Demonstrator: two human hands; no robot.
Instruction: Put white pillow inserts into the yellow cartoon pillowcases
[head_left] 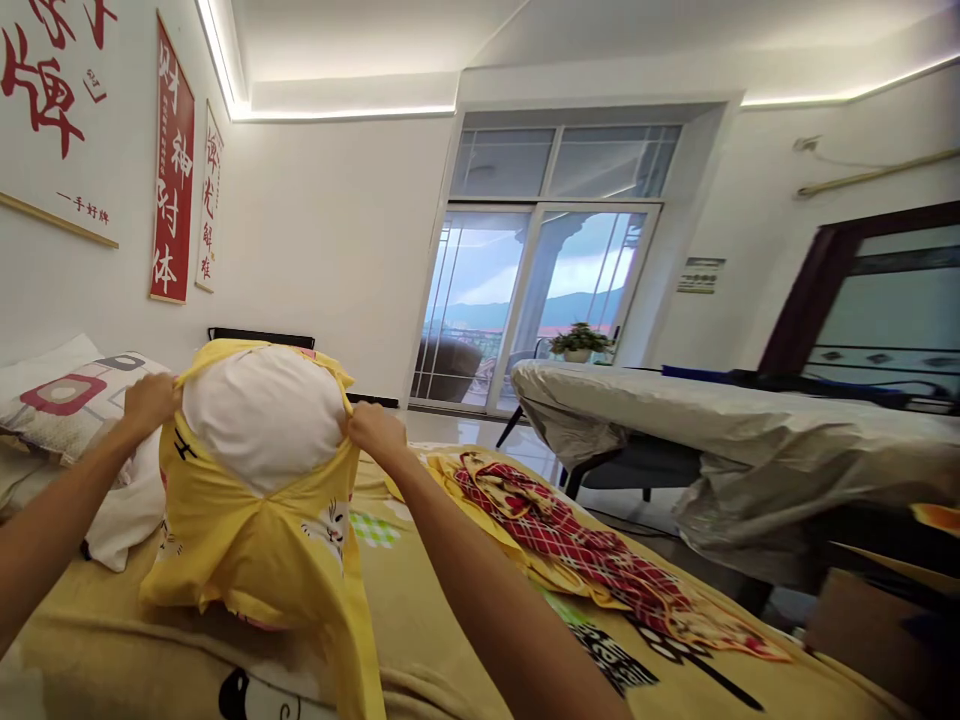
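A yellow pillowcase (255, 550) with a printed cat face stands up in front of me, its mouth spread wide. Inside it bulges a white pillow (262, 415), showing through the opening. My left hand (151, 402) is closed on the left edge of the pillowcase mouth. On the opposite side, my right hand (379, 432) grips the right edge, fingers wrapped round the cloth. The lower part of the pillow is hidden by the yellow fabric, which hangs down onto the bed (427, 630).
A patterned pillow (75, 405) lies at the left by the wall. A red plaid blanket (555, 530) is bunched along the bed's right side. Beyond it stands a table under a plastic cover (720, 415), with a dark chair (637, 465) beside it. Sliding glass doors (540, 300) are behind.
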